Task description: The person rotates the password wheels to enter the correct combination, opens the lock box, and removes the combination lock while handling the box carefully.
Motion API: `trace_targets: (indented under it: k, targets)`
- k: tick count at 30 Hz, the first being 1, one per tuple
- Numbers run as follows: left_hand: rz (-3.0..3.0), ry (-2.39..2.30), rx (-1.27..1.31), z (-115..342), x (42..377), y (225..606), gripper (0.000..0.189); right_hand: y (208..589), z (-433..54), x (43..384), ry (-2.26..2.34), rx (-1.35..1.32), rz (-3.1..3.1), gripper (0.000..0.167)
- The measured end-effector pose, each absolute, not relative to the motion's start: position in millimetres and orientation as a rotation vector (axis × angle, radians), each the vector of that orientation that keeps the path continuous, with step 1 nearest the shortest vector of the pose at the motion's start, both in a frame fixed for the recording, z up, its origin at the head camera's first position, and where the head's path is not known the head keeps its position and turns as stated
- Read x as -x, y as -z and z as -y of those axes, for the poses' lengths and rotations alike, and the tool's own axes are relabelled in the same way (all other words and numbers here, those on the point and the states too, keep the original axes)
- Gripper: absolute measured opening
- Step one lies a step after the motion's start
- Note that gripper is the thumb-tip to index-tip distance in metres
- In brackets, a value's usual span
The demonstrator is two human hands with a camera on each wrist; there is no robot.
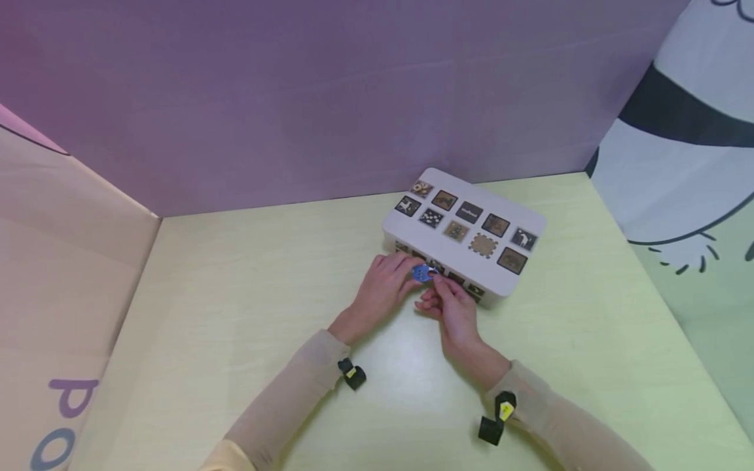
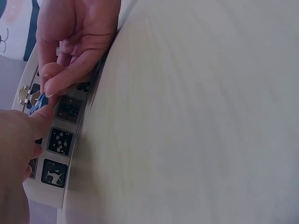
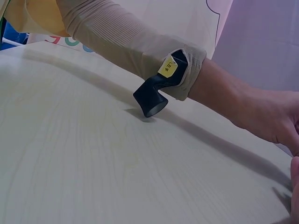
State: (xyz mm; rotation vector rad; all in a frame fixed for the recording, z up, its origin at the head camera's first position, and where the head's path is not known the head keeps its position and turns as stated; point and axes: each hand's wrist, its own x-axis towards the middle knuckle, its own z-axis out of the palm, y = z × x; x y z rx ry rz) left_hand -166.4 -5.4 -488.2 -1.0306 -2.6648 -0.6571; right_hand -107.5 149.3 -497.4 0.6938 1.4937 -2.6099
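A white box (image 1: 465, 222) with dark square pictures on its lid and sides stands toward the back right of the table. At its front side, my left hand (image 1: 379, 294) pinches a small blue rounded piece (image 1: 421, 273) with a printed pattern. My right hand (image 1: 456, 314) meets it from the right, thumb and finger closed on the piece's other end. In the left wrist view, the blue piece (image 2: 39, 103) lies right by the box's metal clasp (image 2: 24, 94), mostly covered by fingertips. The right wrist view shows only some right fingers (image 3: 295, 186) at its edge.
The pale wooden table (image 1: 235, 294) extends around the box. A purple panel (image 1: 294, 98) rises behind it, close to the box's back corner. Printed panels stand at the left (image 1: 59, 261) and right (image 1: 695, 183). Black wrist mounts (image 1: 352, 374) sit on both sleeves.
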Motion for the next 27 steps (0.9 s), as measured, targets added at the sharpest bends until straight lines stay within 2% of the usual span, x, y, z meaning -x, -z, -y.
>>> trace_targets:
  k: [27]
  targets:
    - [2.655, 0.656, 1.081, 4.9, 167.4, 483.6, 0.036, 496.7, -149.7, 108.1, 2.597, -0.695, -1.511, 0.015]
